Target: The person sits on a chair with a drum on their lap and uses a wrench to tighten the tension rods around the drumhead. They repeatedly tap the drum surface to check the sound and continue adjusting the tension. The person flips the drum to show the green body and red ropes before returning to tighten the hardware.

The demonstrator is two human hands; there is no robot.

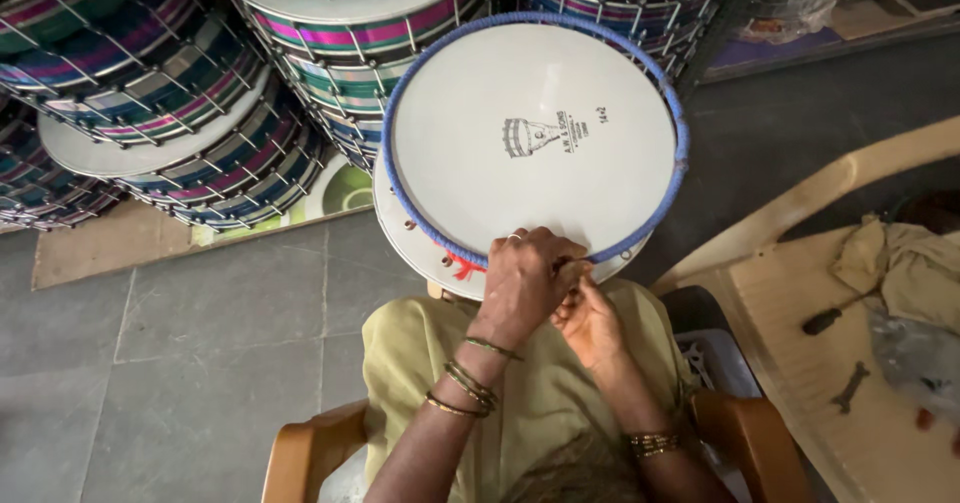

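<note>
Head view: your left hand and right hand pinch the blue cord-wrapped rim of the round white drum head together — it rests on your lap (striped drums stacked behind).

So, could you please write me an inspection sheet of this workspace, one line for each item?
Surface: grey tiled floor; wooden chair arm.
Job's things: white drum head with blue-wrapped rim, lying on a second white hoop with red thread.
Clutter: screwdriver, spanner and cloth on a beige board.
Grippers: left hand and right hand both pinch at the near rim.
Cables: nothing seen.
Surroundings: stacked striped drums behind.
</note>
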